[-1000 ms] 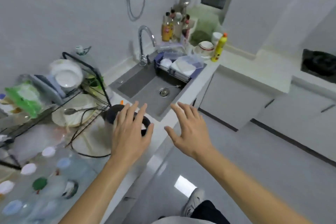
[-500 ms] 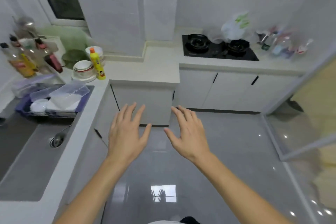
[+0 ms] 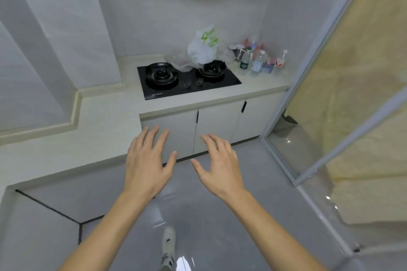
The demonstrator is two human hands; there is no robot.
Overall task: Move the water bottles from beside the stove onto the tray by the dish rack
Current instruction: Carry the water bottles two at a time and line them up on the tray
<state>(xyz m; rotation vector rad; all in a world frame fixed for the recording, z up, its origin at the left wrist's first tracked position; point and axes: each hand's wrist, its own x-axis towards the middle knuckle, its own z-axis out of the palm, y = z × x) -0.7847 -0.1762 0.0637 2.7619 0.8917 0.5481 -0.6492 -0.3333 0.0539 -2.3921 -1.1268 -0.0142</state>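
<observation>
Several clear plastic water bottles (image 3: 256,61) stand on the counter just right of the black two-burner stove (image 3: 187,78), one with a green label (image 3: 245,61). My left hand (image 3: 148,163) and my right hand (image 3: 218,166) are both held out in front of me over the floor, fingers spread, holding nothing. They are well short of the counter and the bottles. The tray and the dish rack are out of view.
A white plastic bag (image 3: 203,47) sits at the back of the stove. White cabinet doors (image 3: 217,125) run below the counter (image 3: 105,116), which turns a corner at the left. A glass sliding door frame (image 3: 293,121) stands at the right. My shoe (image 3: 168,246) is on the grey floor.
The view has swung right, away from the sink and dish rack, and closer to the stove. Both hands stay open in front of me.
</observation>
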